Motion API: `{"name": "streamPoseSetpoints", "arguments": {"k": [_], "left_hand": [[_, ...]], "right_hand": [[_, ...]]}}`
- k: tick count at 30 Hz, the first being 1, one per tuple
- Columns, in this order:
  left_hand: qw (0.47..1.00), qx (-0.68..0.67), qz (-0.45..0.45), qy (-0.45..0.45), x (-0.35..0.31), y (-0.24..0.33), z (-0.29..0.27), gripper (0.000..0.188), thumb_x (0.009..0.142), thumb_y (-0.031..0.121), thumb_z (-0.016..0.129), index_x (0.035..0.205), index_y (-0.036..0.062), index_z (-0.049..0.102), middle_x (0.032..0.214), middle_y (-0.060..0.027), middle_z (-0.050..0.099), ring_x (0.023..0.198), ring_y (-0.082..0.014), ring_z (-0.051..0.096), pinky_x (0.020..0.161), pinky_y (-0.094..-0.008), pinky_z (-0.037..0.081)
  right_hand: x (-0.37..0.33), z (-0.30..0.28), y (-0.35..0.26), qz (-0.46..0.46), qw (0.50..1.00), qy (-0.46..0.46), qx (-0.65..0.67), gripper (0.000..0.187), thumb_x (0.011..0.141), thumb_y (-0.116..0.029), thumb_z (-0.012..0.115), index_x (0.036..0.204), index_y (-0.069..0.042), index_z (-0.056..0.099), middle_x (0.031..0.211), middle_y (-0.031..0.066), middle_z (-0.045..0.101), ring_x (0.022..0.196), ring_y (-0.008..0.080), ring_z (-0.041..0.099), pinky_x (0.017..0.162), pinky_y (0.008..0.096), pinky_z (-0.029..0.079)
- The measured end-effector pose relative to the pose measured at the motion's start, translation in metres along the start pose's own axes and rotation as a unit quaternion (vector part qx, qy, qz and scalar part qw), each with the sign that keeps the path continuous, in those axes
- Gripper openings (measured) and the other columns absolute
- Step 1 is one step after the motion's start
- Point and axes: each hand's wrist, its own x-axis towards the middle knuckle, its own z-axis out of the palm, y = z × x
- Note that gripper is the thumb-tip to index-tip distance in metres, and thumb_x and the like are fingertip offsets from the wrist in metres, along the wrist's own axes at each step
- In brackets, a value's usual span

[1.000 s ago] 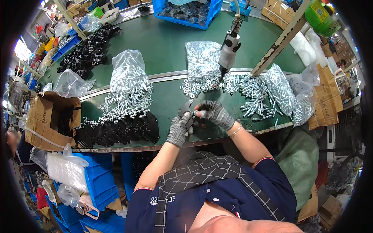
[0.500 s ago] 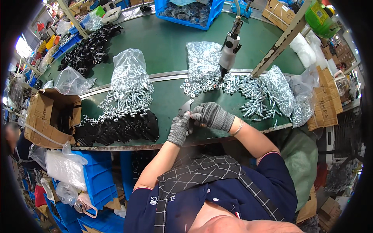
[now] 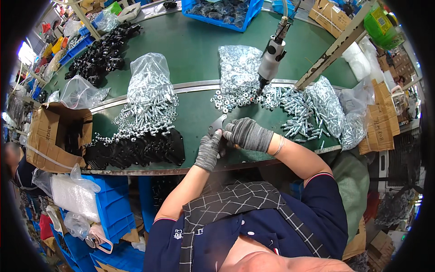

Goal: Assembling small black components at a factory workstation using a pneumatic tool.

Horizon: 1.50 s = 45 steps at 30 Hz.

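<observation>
From my end, the right hand (image 3: 250,134) blocks my view of whatever sits between its fingertips and the left hand (image 3: 208,153); I can't tell what small part, if any, is pinched there. The flat metal plate (image 3: 218,123) shows me only its upper end, the rest covered by the left grip. The black parts (image 3: 136,152) along the counter (image 3: 192,111) overlap too closely for me to count, and the cardboard box (image 3: 41,131) beside them is too dark inside to read. My view's top edge cuts off the blue bin (image 3: 213,25) and the power screwdriver's hose (image 3: 285,8). At far left, a co-worker (image 3: 26,171) is blurred.
</observation>
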Motion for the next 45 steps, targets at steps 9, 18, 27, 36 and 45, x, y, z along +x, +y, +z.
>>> {"name": "streamPoseSetpoints", "arguments": {"k": [9, 18, 27, 36, 45], "left_hand": [[1.0, 0.013, 0.002, -0.007, -0.001, -0.002, -0.002, 0.026, 0.086, 0.032, 0.055, 0.077, 0.0076, 0.053, 0.054, -0.0022, 0.052, 0.034, -0.0122, 0.044, 0.029, -0.0231, 0.029], [0.999, 0.041, -0.011, 0.031, -0.004, -0.004, -0.004, 0.027, 0.086, 0.032, 0.055, 0.079, 0.0065, 0.054, 0.055, -0.0029, 0.053, 0.034, -0.0122, 0.044, 0.028, -0.0235, 0.029], [0.999, 0.046, -0.011, 0.003, -0.013, -0.003, -0.007, 0.026, 0.087, 0.033, 0.054, 0.08, 0.0079, 0.057, 0.056, -0.0015, 0.054, 0.034, -0.0105, 0.044, 0.029, -0.0223, 0.03], [1.0, 0.011, -0.013, 0.003, -0.031, 0.008, -0.004, 0.026, 0.089, 0.032, 0.051, 0.082, 0.0077, 0.058, 0.058, -0.0028, 0.057, 0.035, -0.0091, 0.045, 0.029, -0.0201, 0.03], [0.997, 0.001, 0.018, -0.076, -0.037, 0.002, -0.01, 0.028, 0.09, 0.031, 0.05, 0.08, 0.0059, 0.058, 0.063, -0.0061, 0.062, 0.036, -0.0077, 0.044, 0.03, -0.0194, 0.03]], "right_hand": [[0.001, -0.003, -0.002, 0.022, 0.998, -0.051, 0.012, 0.023, 0.075, -0.027, 0.059, 0.088, -0.007, 0.056, 0.078, 0.0093, 0.056, 0.075, 0.0253, 0.058, 0.058, 0.0371, 0.048], [0.002, 0.002, -0.005, -0.029, 0.999, -0.017, -0.017, 0.025, 0.078, -0.029, 0.056, 0.092, -0.008, 0.055, 0.078, 0.0084, 0.057, 0.076, 0.0247, 0.058, 0.058, 0.0376, 0.047], [0.004, 0.001, -0.02, 0.038, 0.996, -0.044, -0.067, 0.028, 0.083, -0.038, 0.05, 0.084, -0.011, 0.058, 0.076, 0.0069, 0.059, 0.073, 0.024, 0.058, 0.059, 0.0401, 0.045], [0.009, -0.035, -0.025, 0.196, 0.96, -0.199, -0.009, 0.035, 0.083, -0.042, 0.049, 0.089, -0.01, 0.06, 0.079, 0.0079, 0.059, 0.071, 0.026, 0.059, 0.064, 0.043, 0.046], [-0.028, -0.065, 0.138, 0.118, 0.765, 0.456, 0.439, 0.05, 0.064, -0.011, 0.078, 0.103, -0.003, 0.049, 0.086, 0.005, 0.057, 0.075, 0.02, 0.056, 0.069, 0.0296, 0.049]]}}
